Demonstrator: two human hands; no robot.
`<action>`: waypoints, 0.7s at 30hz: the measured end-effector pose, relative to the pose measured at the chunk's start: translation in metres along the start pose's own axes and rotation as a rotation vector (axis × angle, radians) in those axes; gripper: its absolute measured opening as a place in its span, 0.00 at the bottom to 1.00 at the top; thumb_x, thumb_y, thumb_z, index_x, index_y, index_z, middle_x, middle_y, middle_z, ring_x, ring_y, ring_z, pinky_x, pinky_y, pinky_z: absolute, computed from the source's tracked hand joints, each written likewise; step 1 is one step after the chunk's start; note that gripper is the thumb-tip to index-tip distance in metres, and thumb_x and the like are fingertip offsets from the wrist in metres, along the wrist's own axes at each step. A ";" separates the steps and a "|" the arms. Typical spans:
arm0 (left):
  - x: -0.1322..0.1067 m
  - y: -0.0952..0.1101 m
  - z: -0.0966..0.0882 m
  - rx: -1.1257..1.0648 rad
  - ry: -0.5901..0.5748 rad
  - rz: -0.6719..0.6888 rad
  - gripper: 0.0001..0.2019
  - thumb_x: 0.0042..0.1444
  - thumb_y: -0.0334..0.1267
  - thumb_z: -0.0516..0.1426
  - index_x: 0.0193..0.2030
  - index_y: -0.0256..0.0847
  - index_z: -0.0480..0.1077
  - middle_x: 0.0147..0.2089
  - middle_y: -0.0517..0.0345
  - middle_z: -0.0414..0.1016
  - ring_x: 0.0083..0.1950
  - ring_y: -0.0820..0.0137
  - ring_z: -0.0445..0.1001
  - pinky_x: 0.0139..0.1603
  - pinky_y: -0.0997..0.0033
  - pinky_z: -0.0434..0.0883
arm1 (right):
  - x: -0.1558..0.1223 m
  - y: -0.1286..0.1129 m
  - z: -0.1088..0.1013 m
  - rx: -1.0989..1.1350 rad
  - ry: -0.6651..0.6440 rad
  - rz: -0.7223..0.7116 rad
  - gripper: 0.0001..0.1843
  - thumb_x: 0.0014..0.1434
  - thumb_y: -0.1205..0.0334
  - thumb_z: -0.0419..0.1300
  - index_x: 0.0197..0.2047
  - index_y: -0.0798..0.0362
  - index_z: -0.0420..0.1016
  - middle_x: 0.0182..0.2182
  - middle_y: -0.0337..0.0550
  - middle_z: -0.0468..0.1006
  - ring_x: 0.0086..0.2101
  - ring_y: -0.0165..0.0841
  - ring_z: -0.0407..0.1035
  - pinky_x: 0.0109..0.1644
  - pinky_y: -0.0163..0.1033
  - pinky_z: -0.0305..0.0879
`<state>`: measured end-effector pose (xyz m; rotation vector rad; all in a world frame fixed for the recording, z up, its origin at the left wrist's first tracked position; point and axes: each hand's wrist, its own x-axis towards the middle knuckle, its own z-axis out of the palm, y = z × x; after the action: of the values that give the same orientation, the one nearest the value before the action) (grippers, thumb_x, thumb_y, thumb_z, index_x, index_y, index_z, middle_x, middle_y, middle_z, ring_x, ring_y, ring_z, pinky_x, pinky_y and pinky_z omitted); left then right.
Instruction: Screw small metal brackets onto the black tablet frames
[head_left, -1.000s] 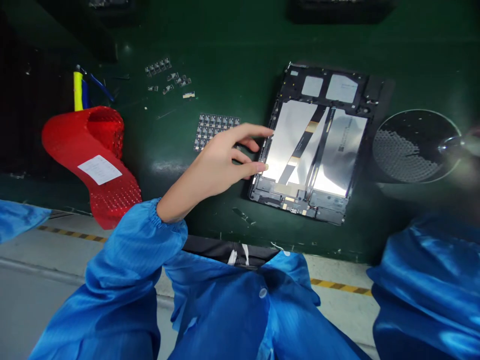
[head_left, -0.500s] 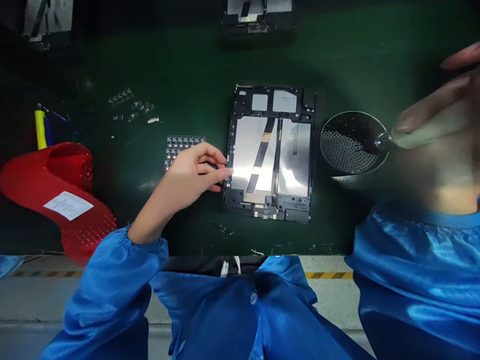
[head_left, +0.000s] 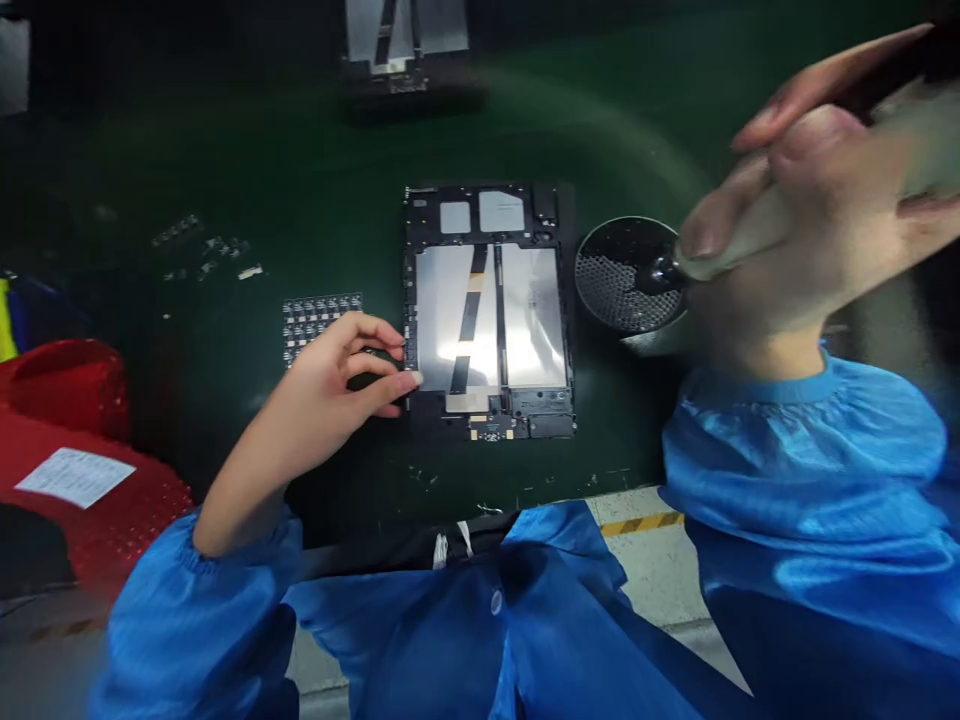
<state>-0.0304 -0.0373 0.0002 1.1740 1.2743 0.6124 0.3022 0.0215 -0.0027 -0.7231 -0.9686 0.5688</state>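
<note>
An opened tablet (head_left: pixel 532 330) lies flat on the dark green table, its silver inside, black frame and dark flat cables facing up. My left hand (head_left: pixel 341 375) grips its left edge, thumb on top and curled fingers against the side. Motion blurs my right hand (head_left: pixel 795 220), which is closed round a pale handle with a shiny metal front end, apparently an electric screwdriver (head_left: pixel 750 235). That metal end is over a round dish (head_left: pixel 626 300) with a perforated, honeycomb-like floor, right of the tablet. Whether the tip touches the dish I cannot tell.
Left of the tablet lies a grid of small circuit boards (head_left: pixel 319 310), partly behind my left hand. Loose small parts (head_left: pixel 214 255) lie farther back. A red holder (head_left: pixel 90 430) with a white label stands far left. Another opened tablet (head_left: pixel 409 45) lies at the back.
My view has shifted, so the tablet and table things appear farther left. My right hand has moved left, bringing the metal end farther in over the dish. My left hand stays on the tablet's edge.
</note>
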 end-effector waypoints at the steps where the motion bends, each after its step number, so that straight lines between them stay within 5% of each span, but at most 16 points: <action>1: -0.001 0.001 -0.001 0.006 0.000 0.003 0.23 0.53 0.38 0.78 0.50 0.41 0.74 0.53 0.56 0.75 0.46 0.68 0.83 0.36 0.70 0.91 | 0.001 0.005 -0.001 -0.017 -0.048 -0.092 0.28 0.51 0.55 0.82 0.50 0.57 0.79 0.47 0.38 0.74 0.30 0.26 0.76 0.20 0.33 0.60; 3: -0.002 0.004 0.000 0.008 0.019 -0.001 0.21 0.53 0.37 0.78 0.46 0.41 0.74 0.52 0.56 0.75 0.46 0.68 0.83 0.35 0.72 0.91 | 0.001 0.012 -0.001 -0.049 -0.164 -0.226 0.15 0.62 0.59 0.75 0.50 0.49 0.84 0.47 0.34 0.74 0.32 0.20 0.75 0.22 0.27 0.61; 6: -0.003 0.008 0.007 0.004 0.060 -0.023 0.21 0.52 0.37 0.78 0.45 0.41 0.74 0.51 0.56 0.75 0.45 0.67 0.83 0.32 0.73 0.90 | -0.002 0.017 -0.001 -0.070 -0.246 -0.271 0.13 0.67 0.63 0.70 0.53 0.40 0.85 0.50 0.32 0.72 0.35 0.15 0.75 0.25 0.21 0.63; 13: -0.007 0.012 0.025 0.012 0.127 -0.014 0.20 0.50 0.37 0.79 0.45 0.40 0.76 0.50 0.55 0.76 0.46 0.64 0.84 0.31 0.69 0.91 | -0.006 0.019 -0.004 -0.130 -0.261 -0.261 0.13 0.68 0.61 0.70 0.54 0.45 0.81 0.54 0.37 0.66 0.33 0.12 0.71 0.25 0.22 0.66; 21: -0.009 0.005 0.022 0.028 0.102 0.020 0.15 0.57 0.38 0.76 0.47 0.43 0.79 0.54 0.54 0.76 0.47 0.67 0.82 0.36 0.71 0.92 | -0.004 0.018 -0.002 -0.176 -0.268 -0.268 0.15 0.67 0.53 0.72 0.54 0.47 0.79 0.51 0.37 0.66 0.33 0.13 0.71 0.23 0.21 0.66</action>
<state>-0.0110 -0.0505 0.0054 1.1929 1.3620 0.6781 0.3004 0.0296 -0.0197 -0.6690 -1.3549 0.3521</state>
